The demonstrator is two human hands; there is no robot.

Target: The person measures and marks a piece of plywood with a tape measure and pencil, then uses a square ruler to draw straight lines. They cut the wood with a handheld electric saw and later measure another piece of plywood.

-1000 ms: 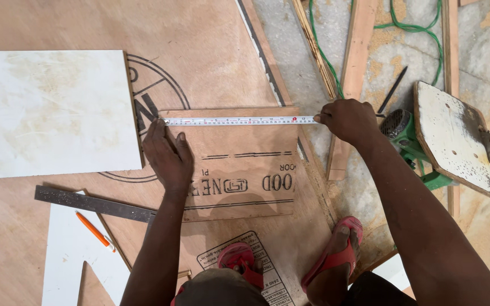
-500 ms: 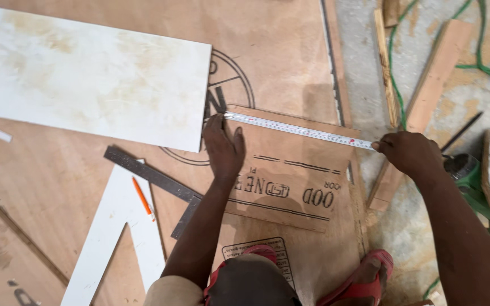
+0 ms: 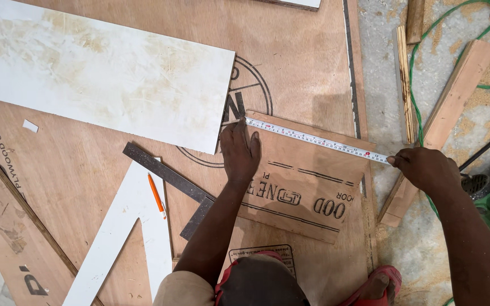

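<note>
Crouched over a large brown plywood sheet (image 3: 313, 62) on the floor, a person stretches a white steel measuring tape (image 3: 316, 139) along the top edge of a smaller rectangular plywood piece with dark printing (image 3: 307, 181). The left hand (image 3: 240, 152) lies flat on that piece at its upper left corner, fingers (image 3: 239, 133) pressed together and pointing toward the tape's end, which they hold down against the wood. The right hand (image 3: 423, 169) sits past the piece's right edge, over the sawdust-strewn concrete floor (image 3: 381, 73), its fingers pinching the tape's far end; the tape runs taut and slightly downhill from left to right between the two hands. Just above the left hand, a long white laminated board (image 3: 97, 79) lies across the sheet at a slant, its corner close to the fingertips. Left of the forearm, a dark metal carpenter's square (image 3: 168, 175) rests on a white V-shaped offcut (image 3: 123, 226), with an orange pencil (image 3: 156, 195) beside it. Near the right hand are bare wooden battens (image 3: 455, 96), a green cable (image 3: 421, 68) and a green power tool (image 3: 486, 195). A red sandal (image 3: 378, 283) shows at the bottom edge.
</note>
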